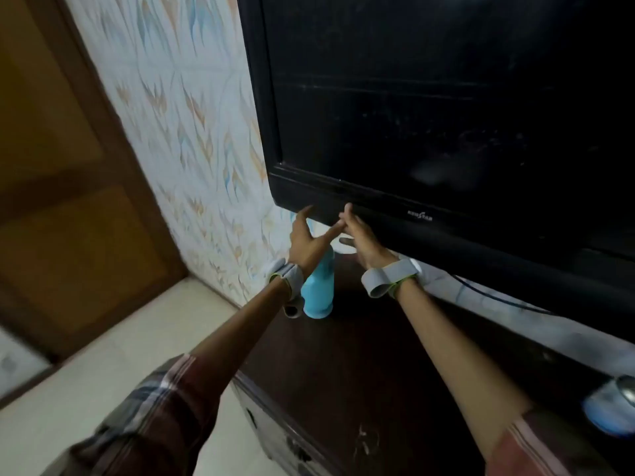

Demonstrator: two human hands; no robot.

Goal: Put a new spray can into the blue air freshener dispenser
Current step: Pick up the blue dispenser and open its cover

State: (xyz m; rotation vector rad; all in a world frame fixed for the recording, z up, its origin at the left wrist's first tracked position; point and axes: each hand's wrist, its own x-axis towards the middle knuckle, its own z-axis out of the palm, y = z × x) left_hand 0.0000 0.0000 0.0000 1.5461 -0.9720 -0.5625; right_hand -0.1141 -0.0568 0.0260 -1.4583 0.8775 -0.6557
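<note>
The blue air freshener dispenser stands upright on the far left corner of a dark wooden cabinet, just under the TV's lower edge. My left hand hovers over its top with fingers spread and holds nothing. My right hand is right beside it, fingers raised toward the TV frame, touching my left index fingertip. A small white part shows between the hands; whether my right hand grips it is hidden. A blue and white spray can lies at the cabinet's right edge, blurred.
A large black TV hangs close above the hands. Patterned wallpaper covers the wall to the left, beside a brown wooden door. A cable runs under the TV. Pale floor tiles lie below.
</note>
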